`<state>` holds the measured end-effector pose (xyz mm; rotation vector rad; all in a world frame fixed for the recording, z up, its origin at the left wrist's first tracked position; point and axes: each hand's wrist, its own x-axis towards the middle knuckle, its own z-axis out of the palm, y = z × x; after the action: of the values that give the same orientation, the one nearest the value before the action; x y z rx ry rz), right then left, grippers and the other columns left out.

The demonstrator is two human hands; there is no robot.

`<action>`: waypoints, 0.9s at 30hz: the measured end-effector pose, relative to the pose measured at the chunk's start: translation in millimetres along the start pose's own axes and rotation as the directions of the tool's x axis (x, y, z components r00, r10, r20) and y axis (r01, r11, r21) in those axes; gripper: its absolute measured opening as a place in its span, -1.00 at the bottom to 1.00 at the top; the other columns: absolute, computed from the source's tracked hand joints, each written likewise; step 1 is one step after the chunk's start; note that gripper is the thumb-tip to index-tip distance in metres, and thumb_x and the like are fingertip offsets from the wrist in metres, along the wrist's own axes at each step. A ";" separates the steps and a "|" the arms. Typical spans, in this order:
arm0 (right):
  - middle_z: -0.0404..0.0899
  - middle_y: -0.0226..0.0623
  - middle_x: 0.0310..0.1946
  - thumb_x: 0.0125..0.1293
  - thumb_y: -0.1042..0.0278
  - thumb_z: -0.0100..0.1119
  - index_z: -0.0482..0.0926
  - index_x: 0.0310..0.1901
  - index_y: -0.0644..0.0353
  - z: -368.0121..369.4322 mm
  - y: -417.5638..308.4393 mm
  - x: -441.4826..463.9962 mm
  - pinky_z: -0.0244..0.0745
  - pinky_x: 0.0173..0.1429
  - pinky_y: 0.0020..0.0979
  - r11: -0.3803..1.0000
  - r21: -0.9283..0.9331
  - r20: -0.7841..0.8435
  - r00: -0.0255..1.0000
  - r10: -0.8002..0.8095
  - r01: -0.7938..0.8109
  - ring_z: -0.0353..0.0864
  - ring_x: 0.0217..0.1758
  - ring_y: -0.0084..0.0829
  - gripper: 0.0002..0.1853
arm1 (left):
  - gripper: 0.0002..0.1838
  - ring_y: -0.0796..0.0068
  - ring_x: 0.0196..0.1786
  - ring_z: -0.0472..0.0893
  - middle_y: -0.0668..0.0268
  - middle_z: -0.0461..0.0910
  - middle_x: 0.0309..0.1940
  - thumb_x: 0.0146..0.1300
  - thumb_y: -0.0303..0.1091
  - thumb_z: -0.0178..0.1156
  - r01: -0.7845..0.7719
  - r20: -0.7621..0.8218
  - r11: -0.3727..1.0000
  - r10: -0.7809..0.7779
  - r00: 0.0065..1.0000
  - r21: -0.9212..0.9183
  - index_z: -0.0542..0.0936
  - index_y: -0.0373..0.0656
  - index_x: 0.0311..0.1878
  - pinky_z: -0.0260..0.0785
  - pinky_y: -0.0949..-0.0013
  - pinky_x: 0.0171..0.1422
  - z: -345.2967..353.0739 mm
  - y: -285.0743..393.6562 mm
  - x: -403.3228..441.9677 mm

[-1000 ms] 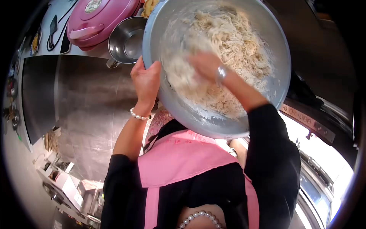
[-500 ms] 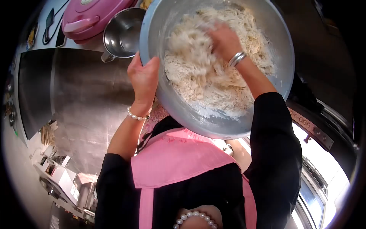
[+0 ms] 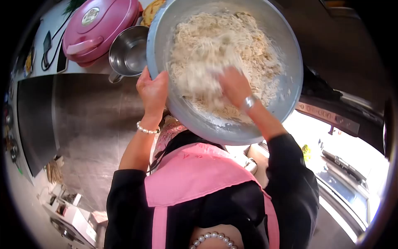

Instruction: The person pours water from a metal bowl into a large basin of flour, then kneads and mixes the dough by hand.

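Note:
A large metal mixing bowl [image 3: 288, 97] fills the upper middle of the view, tilted toward me. Inside lies a shaggy, crumbly flour dough [image 3: 261, 47], with loose dry flour along the lower wall. My left hand [image 3: 153, 93] is closed on the bowl's left rim, thumb up against the outside. Down in the dough is my right hand [image 3: 235, 86], a silver bracelet at its wrist. Its fingers are smeared by motion and partly hidden by blurred dough strands, so their grip cannot be made out.
Left of the bowl, a steel pot with a handle [image 3: 129, 52] and a pink electric pan [image 3: 97, 31] stand on the counter. A golden flatbread [image 3: 152, 11] shows behind the bowl. At right runs a dark appliance's control panel [image 3: 327, 116].
My right hand has swept down and to the left through the dough. The bowl sits slightly further left in view, with my left hand still on its rim.

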<state>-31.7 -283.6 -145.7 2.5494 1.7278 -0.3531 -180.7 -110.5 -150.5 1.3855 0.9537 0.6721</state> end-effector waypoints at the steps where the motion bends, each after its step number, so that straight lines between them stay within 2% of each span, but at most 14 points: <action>1: 0.50 -0.29 -0.12 -0.17 0.34 0.38 0.44 0.09 -0.15 5.9 2.9 -33.5 0.41 0.02 -0.27 0.997 -0.060 0.024 0.998 -0.055 0.057 0.41 0.00 -0.22 -0.34 | -0.94 0.70 -0.50 0.23 0.44 0.29 -0.64 -0.03 -0.54 0.04 -0.004 -0.010 1.000 0.004 1.000 0.004 0.42 -0.32 -0.45 0.17 0.54 -0.43 1.3 0.5 0.0; 3: 0.46 -0.28 -0.01 -0.19 0.38 0.35 0.42 0.12 -0.15 -6.5 13.8 -77.9 0.33 0.17 -0.25 0.996 0.014 0.057 0.995 0.086 -0.087 0.35 0.14 -0.19 -0.31 | -0.94 0.71 -0.50 0.22 0.46 0.29 -0.63 -0.03 -0.54 0.04 -0.026 -0.036 0.999 0.028 0.999 0.029 0.41 -0.32 -0.45 0.16 0.54 -0.43 2.4 -4.3 1.2; 4: 0.45 -0.24 0.01 -0.17 0.37 0.34 0.41 0.13 -0.13 -7.2 32.9 -79.5 0.30 0.21 -0.22 0.968 0.091 0.011 0.973 0.233 -0.233 0.33 0.17 -0.19 -0.31 | -0.94 0.71 -0.50 0.22 0.47 0.29 -0.63 -0.02 -0.54 0.04 -0.048 -0.046 0.997 0.050 0.998 0.056 0.41 -0.32 -0.44 0.15 0.54 -0.44 1.4 -8.4 0.9; 7: 0.37 -0.20 0.17 0.03 0.09 0.26 0.34 0.20 0.06 29.8 123.7 -64.1 0.28 0.24 -0.14 0.948 0.141 -0.193 0.932 0.308 -0.284 0.31 0.24 -0.16 -0.34 | -0.95 0.71 -0.50 0.21 0.50 0.29 -0.62 -0.02 -0.54 0.04 -0.013 -0.066 0.999 0.017 0.998 0.052 0.41 -0.31 -0.45 0.14 0.54 -0.44 4.8 -4.7 0.1; 9: 0.45 -0.19 0.03 0.08 0.21 0.20 0.40 0.14 0.07 32.7 170.6 4.1 0.34 0.17 -0.14 0.888 0.213 -0.194 0.873 0.448 -0.408 0.39 0.14 -0.17 -0.46 | -0.95 0.72 -0.50 0.21 0.51 0.29 -0.61 -0.01 -0.54 0.03 0.019 -0.055 0.999 -0.016 0.998 0.038 0.41 -0.32 -0.45 0.14 0.55 -0.45 7.4 0.1 3.4; 11: 0.53 -0.18 -0.10 0.13 0.32 0.14 0.45 0.08 0.09 7.9 170.2 75.2 0.41 0.10 -0.15 0.773 0.199 -0.024 0.786 0.618 -0.602 0.46 0.03 -0.18 -0.57 | -0.95 0.72 -0.49 0.22 0.52 0.30 -0.60 0.00 -0.54 0.02 0.015 -0.009 1.000 -0.015 1.000 0.027 0.41 -0.32 -0.44 0.14 0.56 -0.44 3.8 5.4 1.5; 12: 0.57 -0.18 -0.17 0.16 0.38 0.11 0.47 0.05 0.10 -2.4 146.6 86.0 0.44 0.06 -0.15 0.775 0.179 0.021 0.790 0.613 -0.606 0.50 -0.02 -0.19 -0.63 | -0.95 0.72 -0.48 0.22 0.52 0.30 -0.59 0.01 -0.54 0.02 0.030 -0.005 0.999 -0.030 1.000 0.020 0.42 -0.32 -0.43 0.14 0.56 -0.44 1.0 3.9 0.8; 15: 0.44 -0.15 0.03 -0.05 0.55 0.19 0.42 0.11 0.01 -5.3 56.2 13.3 0.37 0.15 -0.20 0.921 0.129 -0.057 0.925 0.376 -0.366 0.36 0.14 -0.10 -0.42 | -0.94 0.73 -0.47 0.24 0.52 0.32 -0.57 0.03 -0.54 0.02 0.010 0.018 1.000 -0.010 1.000 -0.014 0.44 -0.33 -0.40 0.15 0.59 -0.41 1.9 0.7 -2.1; 16: 0.39 -0.14 0.11 -0.06 0.54 0.19 0.40 0.13 -0.05 -3.8 36.6 -17.1 0.35 0.18 -0.21 0.956 0.056 -0.019 0.957 0.290 -0.288 0.31 0.19 -0.08 -0.39 | -0.93 0.73 -0.46 0.24 0.52 0.33 -0.57 0.03 -0.54 0.02 -0.016 0.026 1.000 0.016 1.000 0.000 0.44 -0.33 -0.39 0.16 0.60 -0.40 0.2 -0.6 -3.2; 18: 0.32 -0.10 0.17 -0.07 0.54 0.21 0.31 0.22 -0.11 15.4 41.1 -73.5 0.34 0.20 -0.19 0.985 -0.025 -0.041 0.984 0.172 -0.173 0.22 0.26 -0.05 -0.28 | -0.92 0.74 -0.46 0.25 0.52 0.34 -0.56 0.03 -0.55 0.03 -0.018 0.004 1.000 0.018 1.000 0.011 0.45 -0.33 -0.38 0.16 0.61 -0.39 2.7 1.3 1.2; 20: 0.33 -0.07 0.12 -0.05 0.58 0.18 0.28 0.24 -0.18 8.4 72.7 -87.5 0.41 0.09 -0.14 0.926 -0.074 0.015 0.928 0.371 -0.369 0.40 0.08 -0.11 -0.25 | -0.93 0.73 -0.45 0.25 0.52 0.35 -0.56 0.03 -0.55 0.03 0.048 -0.045 0.999 -0.046 0.998 0.025 0.44 -0.33 -0.38 0.16 0.61 -0.38 7.5 4.2 0.0; 22: 0.37 -0.04 0.10 -0.03 0.50 0.22 0.19 0.29 -0.10 18.6 140.9 -58.3 0.42 0.03 -0.15 0.756 0.120 0.105 0.765 0.635 -0.644 0.45 0.04 -0.10 -0.23 | -0.94 0.74 -0.46 0.24 0.52 0.35 -0.56 0.03 -0.55 0.03 0.030 -0.051 0.998 -0.027 0.998 0.053 0.44 -0.32 -0.39 0.16 0.61 -0.38 7.8 5.3 0.9; 24: 0.46 -0.01 -0.04 0.04 0.48 0.18 0.10 0.32 0.02 35.7 191.7 -28.6 0.44 -0.02 -0.19 0.828 0.228 -0.050 0.843 0.536 -0.513 0.50 -0.02 -0.10 -0.23 | -0.94 0.74 -0.46 0.24 0.53 0.35 -0.55 0.03 -0.55 0.03 0.020 -0.041 0.997 -0.017 0.999 0.070 0.44 -0.32 -0.39 0.15 0.61 -0.39 7.4 5.6 0.2; 27: 0.51 -0.06 -0.11 0.04 0.49 0.19 0.21 0.26 0.05 5.8 162.0 77.0 0.45 -0.02 -0.21 0.738 0.239 0.005 0.761 0.649 -0.631 0.50 -0.03 -0.16 -0.31 | -0.94 0.75 -0.46 0.23 0.53 0.36 -0.54 0.03 -0.56 0.02 0.034 -0.019 0.997 -0.033 0.999 0.064 0.44 -0.31 -0.39 0.13 0.61 -0.40 3.3 5.7 -1.1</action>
<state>143.8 -275.5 -182.5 3.1443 0.7313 -0.4234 -177.5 -112.5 -145.0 1.4188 1.0183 0.6348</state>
